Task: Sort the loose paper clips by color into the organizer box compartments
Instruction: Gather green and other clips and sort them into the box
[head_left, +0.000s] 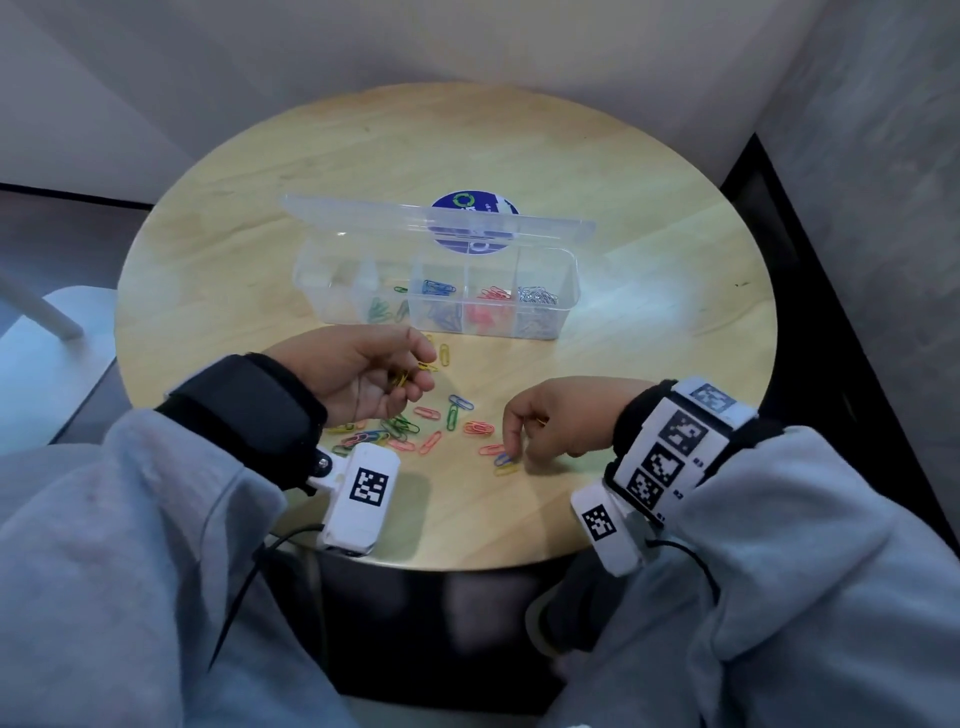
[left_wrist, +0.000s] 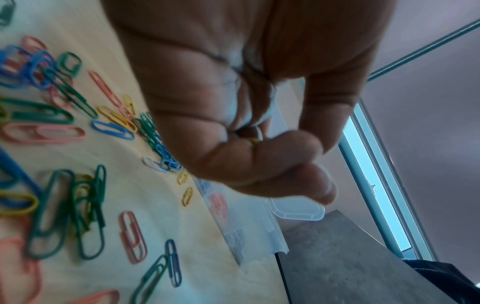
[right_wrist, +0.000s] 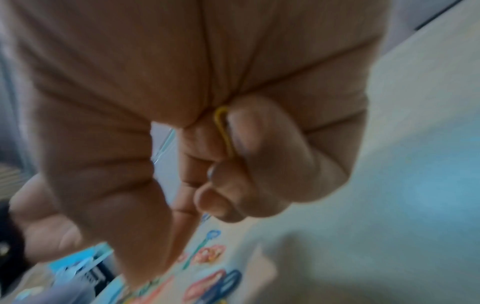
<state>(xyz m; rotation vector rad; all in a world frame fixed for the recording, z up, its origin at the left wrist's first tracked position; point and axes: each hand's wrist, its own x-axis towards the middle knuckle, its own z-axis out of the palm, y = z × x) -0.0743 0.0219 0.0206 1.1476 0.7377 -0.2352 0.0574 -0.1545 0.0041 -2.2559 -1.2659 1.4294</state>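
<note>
A clear organizer box (head_left: 570, 291) stands open at mid-table, with green, blue, red and silver clips in separate compartments. Loose paper clips (head_left: 426, 422) of mixed colours lie in front of it, between my hands. My left hand (head_left: 428, 369) is curled, palm up, around several yellow clips (head_left: 400, 378); in the left wrist view only a bit of yellow (left_wrist: 254, 141) shows between the fingers. My right hand (head_left: 517, 452) keeps a yellow clip (right_wrist: 223, 131) tucked under its curled fingers. Its forefinger and thumb reach down onto a blue clip (head_left: 503, 458) beside a yellow one (head_left: 506, 470).
The box lid (head_left: 436, 218) stands up behind the box, with a round blue sticker (head_left: 475, 205) on the table beyond it. The round wooden table (head_left: 649, 364) ends just before my sleeves. A white chair (head_left: 57, 332) is at the left, walls behind and to the right.
</note>
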